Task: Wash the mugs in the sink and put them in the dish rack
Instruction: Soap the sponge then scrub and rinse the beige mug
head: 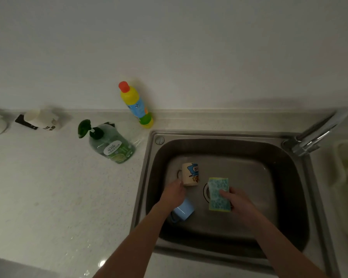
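Both our forearms reach in from the near edge over the steel sink [149, 167]. Our left hand [174, 192] is closed on the handle side of the cream mug [190, 174], which bears a blue cartoon print and sits in the left part of the basin; whether it stands on the bottom or is lifted we cannot tell. Just below that wrist, partly under it, the blue mug [184, 210] lies on its side on the basin floor, near the sink's left wall. Our right hand [239, 201] is clamped on the sponge [218, 194], thumb across its speckled teal face, yellow showing at its edges. We hold the sponge over the drain [205, 192], which it mostly covers, just right of the cream mug and not touching it.

At the sink's far right corner stands the tap [317, 133], its spout running out of view. On the pale worktop [58, 187] left of the sink stands a green pump bottle [111, 146], and behind it, against the wall, a yellow bottle [137, 106] with a red cap. Farther left are blurred white containers [42, 120]. At the right edge a pale shape is too blurred to name.
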`<state>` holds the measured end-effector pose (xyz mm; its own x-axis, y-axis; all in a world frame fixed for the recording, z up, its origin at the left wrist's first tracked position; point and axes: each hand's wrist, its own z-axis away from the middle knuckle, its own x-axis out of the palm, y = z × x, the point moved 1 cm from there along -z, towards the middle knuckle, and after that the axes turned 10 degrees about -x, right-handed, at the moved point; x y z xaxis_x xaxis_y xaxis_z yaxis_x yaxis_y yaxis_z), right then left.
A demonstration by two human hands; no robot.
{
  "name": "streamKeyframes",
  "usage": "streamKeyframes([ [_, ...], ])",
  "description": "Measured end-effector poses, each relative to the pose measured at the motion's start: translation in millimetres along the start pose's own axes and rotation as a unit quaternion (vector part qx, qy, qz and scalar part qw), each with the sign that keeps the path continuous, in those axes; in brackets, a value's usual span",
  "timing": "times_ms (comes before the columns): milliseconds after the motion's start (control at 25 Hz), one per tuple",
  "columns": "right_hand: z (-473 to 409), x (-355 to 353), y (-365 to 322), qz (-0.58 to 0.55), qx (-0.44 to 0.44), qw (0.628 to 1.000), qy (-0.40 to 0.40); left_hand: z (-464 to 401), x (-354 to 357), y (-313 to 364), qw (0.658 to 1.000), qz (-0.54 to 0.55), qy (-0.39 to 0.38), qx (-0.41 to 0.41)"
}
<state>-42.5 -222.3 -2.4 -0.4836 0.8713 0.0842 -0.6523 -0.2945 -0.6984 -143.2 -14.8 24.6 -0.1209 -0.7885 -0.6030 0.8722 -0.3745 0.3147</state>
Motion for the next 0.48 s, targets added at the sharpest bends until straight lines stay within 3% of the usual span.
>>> streamKeyframes([
  [280, -40, 12, 25, -0.03, 0.02, 0.999, 0.038, -85, 17, 1, 0.991, -0.12, -0.043, 0.034],
  [480, -66, 31, 45, -0.064, 0.051, 0.996, 0.043, -124, 33, -2, 0.986, -0.158, -0.046, 0.005],
])
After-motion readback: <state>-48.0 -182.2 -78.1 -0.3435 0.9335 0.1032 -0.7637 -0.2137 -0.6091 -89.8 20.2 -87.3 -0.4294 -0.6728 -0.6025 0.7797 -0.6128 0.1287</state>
